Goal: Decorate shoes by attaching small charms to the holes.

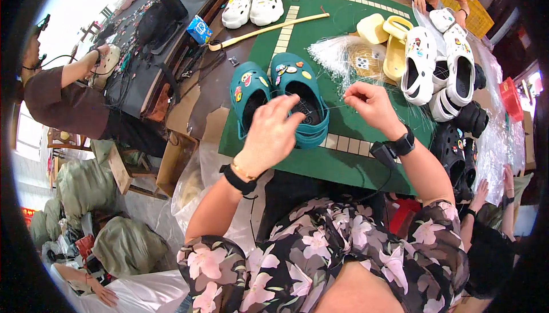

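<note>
The left hand rests on the green shoes, fingers curled. The right hand pinches a thin string.

We see the scene in bright, even daylight. The strongest light enters from the upper left, far from our hands, where a window area blows out to plain white. Shadows are soft: only a faint one lies under our left hand on the teal clogs. Just beyond our right hand, a bundle of clear threads glints, and the plastic sheeting to the right of it shows pale glare. Focus is sharp around both hands and softens outward. Fisheye distortion bends the green mat edges, and a black vignette rings the frame.
</note>
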Available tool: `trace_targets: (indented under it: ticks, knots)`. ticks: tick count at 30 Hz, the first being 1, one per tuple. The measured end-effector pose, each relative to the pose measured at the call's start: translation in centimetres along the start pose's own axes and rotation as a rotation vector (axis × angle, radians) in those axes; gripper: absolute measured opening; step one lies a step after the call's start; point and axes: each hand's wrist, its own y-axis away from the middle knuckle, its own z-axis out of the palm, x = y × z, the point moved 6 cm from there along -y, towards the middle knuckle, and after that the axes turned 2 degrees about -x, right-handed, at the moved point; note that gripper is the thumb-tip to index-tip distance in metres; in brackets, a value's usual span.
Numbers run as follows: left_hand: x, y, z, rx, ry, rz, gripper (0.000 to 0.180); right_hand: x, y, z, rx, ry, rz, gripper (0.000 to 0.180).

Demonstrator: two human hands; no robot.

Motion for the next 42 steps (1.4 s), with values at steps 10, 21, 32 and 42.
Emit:
trace_targets:
  ticks: [10, 21, 32, 42]
  knots:
    - [-1.5, -1.7, 2.5, -0.117, 0.259, -0.128, 0.026, -5.5, 2.6, -2.3, 0.043, -0.342, -0.007, 0.005]
    - [1.2, -1.8, -0.7, 0.13, 0.609, -0.105, 0.03, -6.2, 3.2, 1.6, -0.177, -0.242, 0.11, 0.008]
    - [2.2, 1.1, -1.3, 0.16, 0.68, -0.095, 0.008, -5.1, 4.3, 5.8, -0.396, -0.311, 0.207, 0.007]
    - [-7.2, 6.1, -3.1, 0.228, 0.667, -0.646, 0.014, -5.8, 3.7, 8.4, -0.318, 0.178, 0.011, 0.012]
